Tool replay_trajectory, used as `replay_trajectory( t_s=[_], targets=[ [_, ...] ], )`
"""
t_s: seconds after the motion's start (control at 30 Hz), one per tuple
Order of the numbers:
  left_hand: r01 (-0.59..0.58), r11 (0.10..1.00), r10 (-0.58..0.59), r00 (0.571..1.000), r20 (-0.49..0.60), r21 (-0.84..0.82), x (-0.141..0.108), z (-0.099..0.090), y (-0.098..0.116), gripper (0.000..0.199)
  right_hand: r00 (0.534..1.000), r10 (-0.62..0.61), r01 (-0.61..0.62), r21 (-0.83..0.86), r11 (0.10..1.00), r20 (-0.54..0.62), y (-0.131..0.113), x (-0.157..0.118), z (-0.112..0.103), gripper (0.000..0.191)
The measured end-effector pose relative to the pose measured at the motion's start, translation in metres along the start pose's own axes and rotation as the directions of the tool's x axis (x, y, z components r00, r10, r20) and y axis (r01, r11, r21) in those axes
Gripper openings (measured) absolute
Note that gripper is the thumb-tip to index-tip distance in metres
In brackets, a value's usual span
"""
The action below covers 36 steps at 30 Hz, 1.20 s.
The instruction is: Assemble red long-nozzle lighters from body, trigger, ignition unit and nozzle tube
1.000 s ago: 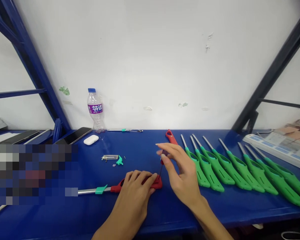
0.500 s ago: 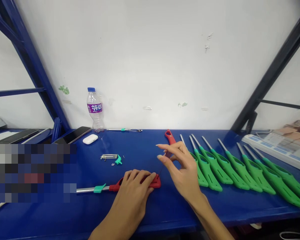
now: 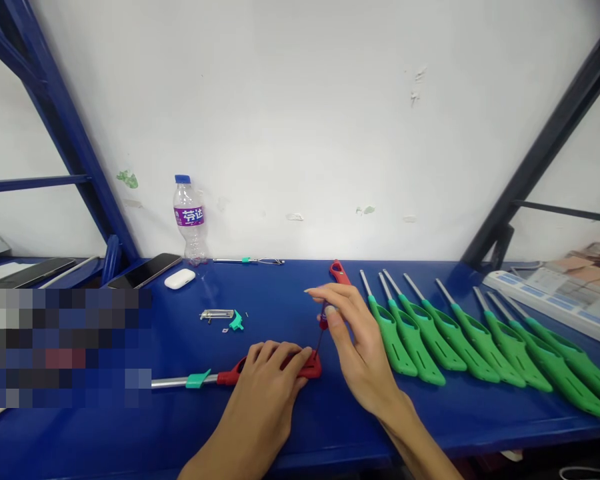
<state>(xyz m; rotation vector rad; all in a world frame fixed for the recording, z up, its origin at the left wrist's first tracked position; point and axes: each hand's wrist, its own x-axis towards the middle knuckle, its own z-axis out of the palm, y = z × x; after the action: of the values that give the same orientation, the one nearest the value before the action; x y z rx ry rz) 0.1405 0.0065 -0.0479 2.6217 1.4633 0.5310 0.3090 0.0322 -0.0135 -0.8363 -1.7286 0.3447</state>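
Observation:
Under my left hand (image 3: 273, 377) a red long-necked lighter (image 3: 227, 378) lies flat on the blue table, its metal tube pointing left with a turquoise piece (image 3: 197, 379) around it. The fingers wrap over its handle and cover most of it. My right hand (image 3: 355, 333) pinches the handle of a small screwdriver (image 3: 323, 323). Its thin shaft slants down to the right end of the lighter's red body. Whether the tip sits in a screw is too small to tell. Left of centre lie a clear part with metal (image 3: 217, 314) and a turquoise trigger (image 3: 237, 321).
Several green lighters (image 3: 445, 330) lie in a row on the right, beside a white power strip (image 3: 555, 307). A red handle piece (image 3: 337, 272) lies behind my right hand. Back left are a plastic bottle (image 3: 190, 227), a white earbud case (image 3: 180, 279) and a phone (image 3: 147, 269).
My right hand's fingers have shifted around the screwdriver, whose handle now shows more clearly. The left hand and the red lighter have stayed in place.

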Motion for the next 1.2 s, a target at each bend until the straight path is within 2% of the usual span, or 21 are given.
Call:
replay_trajectory(
  t_s=[0.1,0.2,0.27,0.4,0.53,0.6,0.73,0.87,0.97,1.1,1.2],
  targets=[
    [-0.003,1.000,0.003,1.000,-0.003,0.000,-0.0004,-0.0007,-0.0001,0.039,1.000,-0.004,0.005,0.045,0.999,-0.020,0.0002,0.0001,0.0019,0.030],
    [-0.008,1.000,0.008,1.000,-0.020,-0.002,-0.0012,0.0002,-0.0009,0.039,0.995,-0.040,0.036,-0.038,0.999,-0.090,0.0008,-0.0013,0.0031,0.027],
    [-0.013,1.000,0.013,0.999,-0.030,-0.004,-0.0015,0.0013,-0.0012,0.039,0.995,-0.075,0.070,-0.068,0.995,-0.073,0.0010,-0.0022,0.0033,0.028],
    [-0.016,1.000,0.016,1.000,-0.026,0.000,-0.0013,0.0032,-0.0014,0.039,0.995,-0.092,0.091,-0.026,0.996,-0.038,0.0026,-0.0024,0.0043,0.039],
    [-0.008,1.000,0.007,1.000,-0.019,-0.012,-0.0019,0.0041,-0.0023,0.040,0.984,-0.137,0.113,-0.197,0.974,-0.112,0.0044,-0.0037,0.0058,0.034],
    [-0.006,1.000,0.005,1.000,-0.019,-0.023,-0.0026,0.0047,-0.0030,0.039,0.985,-0.145,0.118,-0.247,0.962,-0.095,0.0044,-0.0050,0.0066,0.033],
    [-0.008,0.999,0.007,0.999,-0.037,-0.032,-0.0035,0.0052,-0.0033,0.039,0.991,-0.128,0.122,-0.165,0.979,-0.029,0.0045,-0.0060,0.0085,0.039],
    [0.012,0.999,-0.013,0.999,-0.033,-0.036,-0.0036,0.0036,-0.0020,0.039,0.983,-0.105,0.072,-0.210,0.975,-0.149,0.0054,-0.0048,0.0078,0.027],
    [0.007,0.999,-0.009,0.999,-0.041,-0.051,-0.0037,0.0033,-0.0023,0.040,0.980,-0.125,0.080,-0.274,0.959,-0.153,0.0058,-0.0049,0.0056,0.020],
    [-0.009,0.998,0.007,0.999,-0.048,-0.058,-0.0035,0.0056,-0.0058,0.040,0.988,-0.139,0.120,-0.232,0.965,-0.069,0.0079,-0.0069,0.0068,0.037],
    [-0.017,0.999,0.015,0.999,-0.039,-0.046,-0.0028,0.0068,-0.0085,0.039,0.977,-0.181,0.152,-0.231,0.961,-0.109,0.0097,-0.0083,0.0101,0.038]
  ],
)
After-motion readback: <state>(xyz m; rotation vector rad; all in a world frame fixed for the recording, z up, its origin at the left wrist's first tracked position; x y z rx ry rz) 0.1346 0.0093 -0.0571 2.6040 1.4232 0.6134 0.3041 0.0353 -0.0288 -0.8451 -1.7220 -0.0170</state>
